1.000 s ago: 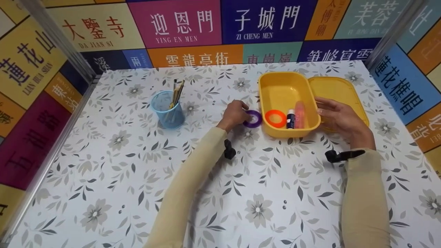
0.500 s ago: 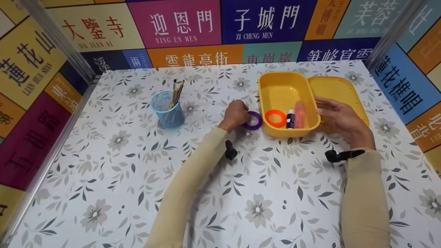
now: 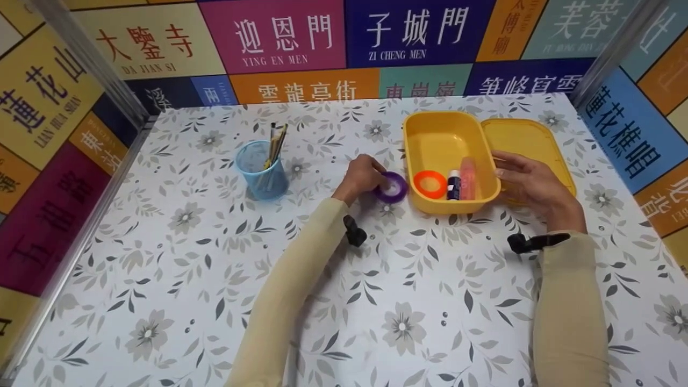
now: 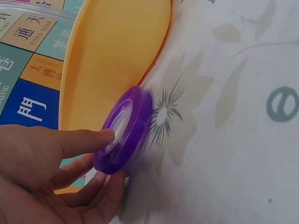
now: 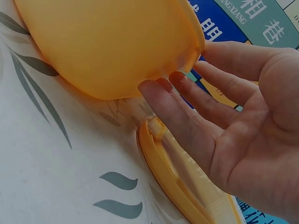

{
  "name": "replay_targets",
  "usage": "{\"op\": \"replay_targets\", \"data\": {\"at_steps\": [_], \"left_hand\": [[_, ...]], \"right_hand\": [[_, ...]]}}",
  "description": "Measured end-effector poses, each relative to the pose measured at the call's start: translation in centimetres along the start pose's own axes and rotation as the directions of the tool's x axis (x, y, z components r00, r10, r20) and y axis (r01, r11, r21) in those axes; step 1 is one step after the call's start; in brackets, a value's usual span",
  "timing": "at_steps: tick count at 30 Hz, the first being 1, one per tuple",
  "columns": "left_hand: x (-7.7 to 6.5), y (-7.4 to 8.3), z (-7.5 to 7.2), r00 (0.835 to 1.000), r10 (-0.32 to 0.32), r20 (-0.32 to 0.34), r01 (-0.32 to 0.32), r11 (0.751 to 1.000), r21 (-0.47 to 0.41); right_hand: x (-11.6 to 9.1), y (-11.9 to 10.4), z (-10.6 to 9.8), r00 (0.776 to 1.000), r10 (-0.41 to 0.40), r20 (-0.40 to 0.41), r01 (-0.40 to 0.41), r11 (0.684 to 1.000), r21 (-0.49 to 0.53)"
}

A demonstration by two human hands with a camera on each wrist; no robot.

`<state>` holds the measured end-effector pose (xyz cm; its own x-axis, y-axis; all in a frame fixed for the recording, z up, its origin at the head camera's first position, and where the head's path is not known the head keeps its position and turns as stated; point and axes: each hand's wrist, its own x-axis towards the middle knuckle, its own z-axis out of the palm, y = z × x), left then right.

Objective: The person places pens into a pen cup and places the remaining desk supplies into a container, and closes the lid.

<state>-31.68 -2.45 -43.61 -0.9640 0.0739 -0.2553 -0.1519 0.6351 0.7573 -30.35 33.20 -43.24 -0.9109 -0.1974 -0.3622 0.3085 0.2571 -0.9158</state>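
Observation:
My left hand (image 3: 365, 174) pinches a purple roll of tape (image 4: 125, 130) between thumb and fingers, the thumb at its inner ring. The roll tilts close above the tablecloth, just left of a yellow plastic box (image 3: 454, 207). My right hand (image 3: 532, 180) rests its fingertips against the box's right wall, the fingers (image 5: 187, 100) loosely extended. Inside the box, at its near end, lie an orange ring-shaped roll (image 3: 430, 184), a small dark-blue bottle with a white cap (image 3: 453, 185) and a translucent pink tube (image 3: 467, 180).
The yellow lid (image 3: 537, 145) lies to the right of the box, partly behind my right hand. A light-blue mesh cup (image 3: 263, 174) with several brushes (image 3: 276, 145) stands on the left. Printed panels (image 3: 290, 37) enclose the table's back and sides.
The left hand has drawn the purple tape roll slightly left, away from the box, and its tilt has shifted. The right hand and the box have stayed in place.

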Motion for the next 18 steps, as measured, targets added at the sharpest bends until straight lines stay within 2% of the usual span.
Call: {"op": "replay_targets", "data": {"at_steps": [6, 13, 18], "left_hand": [[-0.3, -0.6, -0.7, 1.000, -0.006, 0.021, 0.007, 0.998, -0.061], [-0.7, -1.3, -1.7, 0.996, -0.011, 0.084, 0.023, 0.989, -0.149], [-0.8, -1.7, -2.3, 0.991, -0.026, 0.128, 0.052, 0.978, -0.204]], "right_hand": [[0.1, 0.1, 0.0, 1.000, -0.011, 0.019, 0.011, 1.000, 0.026], [0.1, 0.0, 0.0, 1.000, 0.001, 0.017, -0.001, 1.000, 0.005], [0.1, 0.1, 0.0, 1.000, -0.002, 0.019, 0.002, 1.000, 0.027]]}}
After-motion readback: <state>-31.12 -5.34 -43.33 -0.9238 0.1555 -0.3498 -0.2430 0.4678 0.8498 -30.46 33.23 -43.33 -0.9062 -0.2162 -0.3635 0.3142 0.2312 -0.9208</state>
